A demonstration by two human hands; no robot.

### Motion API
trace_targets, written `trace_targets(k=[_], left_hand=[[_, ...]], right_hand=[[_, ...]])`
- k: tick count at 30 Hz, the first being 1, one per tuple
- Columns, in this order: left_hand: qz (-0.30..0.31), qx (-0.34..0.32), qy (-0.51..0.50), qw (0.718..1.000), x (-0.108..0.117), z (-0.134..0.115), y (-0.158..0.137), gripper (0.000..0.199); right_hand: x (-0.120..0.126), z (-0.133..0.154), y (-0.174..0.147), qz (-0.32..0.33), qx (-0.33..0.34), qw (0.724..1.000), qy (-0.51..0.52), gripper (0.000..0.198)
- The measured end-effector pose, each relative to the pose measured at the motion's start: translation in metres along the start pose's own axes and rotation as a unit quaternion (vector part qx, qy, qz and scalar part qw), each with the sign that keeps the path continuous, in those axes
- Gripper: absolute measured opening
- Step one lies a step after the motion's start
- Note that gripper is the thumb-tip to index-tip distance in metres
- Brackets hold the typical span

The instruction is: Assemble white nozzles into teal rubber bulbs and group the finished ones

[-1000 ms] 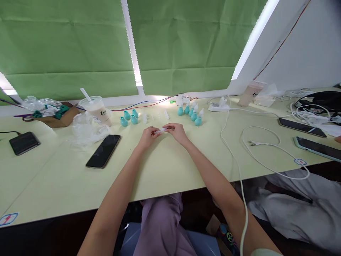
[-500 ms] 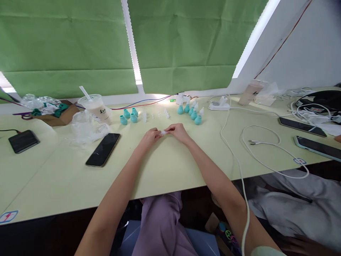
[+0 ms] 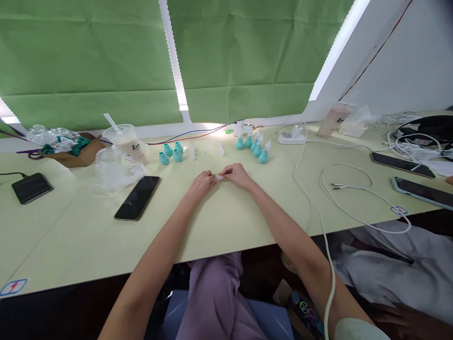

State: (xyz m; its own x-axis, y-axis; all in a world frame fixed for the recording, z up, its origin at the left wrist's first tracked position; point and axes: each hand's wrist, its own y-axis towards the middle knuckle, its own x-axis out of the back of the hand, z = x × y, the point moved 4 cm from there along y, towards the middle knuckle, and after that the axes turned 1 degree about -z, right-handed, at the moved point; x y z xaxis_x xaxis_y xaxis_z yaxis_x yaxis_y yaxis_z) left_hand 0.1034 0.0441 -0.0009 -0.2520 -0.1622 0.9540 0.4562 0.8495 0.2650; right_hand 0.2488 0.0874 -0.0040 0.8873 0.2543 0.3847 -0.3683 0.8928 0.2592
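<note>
My left hand [image 3: 203,183] and my right hand [image 3: 236,174] meet over the middle of the table, fingers closed in a pinch. Between them is a small translucent white plastic piece [image 3: 218,177], mostly covered by the fingertips. Beyond my left hand stand several turquoise bulbs [image 3: 177,156] with open necks. Small clear plastic parts [image 3: 191,153] and white pieces [image 3: 221,149] lie in rows beside them. Farther right is a group of turquoise bulbs with white nozzle tips [image 3: 263,157].
A black phone [image 3: 137,198], plastic bag [image 3: 115,170], drink cup [image 3: 126,141] and cardboard box [image 3: 79,153] are on the left. To the right are a power strip [image 3: 292,138], a long white cable [image 3: 311,203] and another cup [image 3: 334,120]. A person in grey trousers [image 3: 396,264] sits at the right.
My left hand has closed in slightly toward my right hand, and more of the small plastic piece is covered. The view has shifted a little.
</note>
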Motion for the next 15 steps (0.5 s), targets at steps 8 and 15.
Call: trace_targets(k=[8,15], left_hand=[[-0.031,0.001,0.036,0.999,0.000,0.003,0.000,0.022],[-0.149,0.035,0.078,0.985,0.005,0.011,0.005,0.021]], right_hand=[[-0.006,-0.004,0.001,0.002,-0.005,0.999,0.045,0.011],[-0.017,-0.002,0.003,0.001,-0.045,0.986,0.159,0.038]])
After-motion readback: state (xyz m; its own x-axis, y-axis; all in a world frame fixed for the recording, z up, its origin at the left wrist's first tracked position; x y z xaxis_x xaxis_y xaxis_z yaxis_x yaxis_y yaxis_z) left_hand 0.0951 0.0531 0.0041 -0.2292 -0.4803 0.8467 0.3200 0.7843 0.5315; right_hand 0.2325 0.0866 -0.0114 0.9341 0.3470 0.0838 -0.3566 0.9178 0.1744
